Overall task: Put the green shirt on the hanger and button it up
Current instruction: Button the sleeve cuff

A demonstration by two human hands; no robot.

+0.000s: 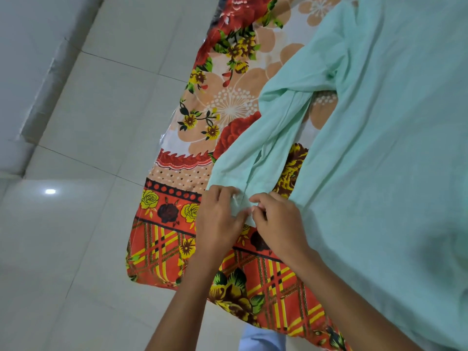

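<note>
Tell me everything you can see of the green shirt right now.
The green shirt is pale mint, thin and lightly creased. It lies spread flat on a flowered bedsheet; one long sleeve runs toward the person. The left hand and right hand pinch its cuff together. No hanger shows.

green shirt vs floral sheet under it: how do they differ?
The plain mint-green cotton shirt has no print; the red, orange and yellow floral bed sheet is busily patterned. The shirt lies on top, creased, its sleeve folded; the sheet lies flat beneath. Both hands pinch the shirt's cuff, not the sheet. Both are soft fabric.
</note>
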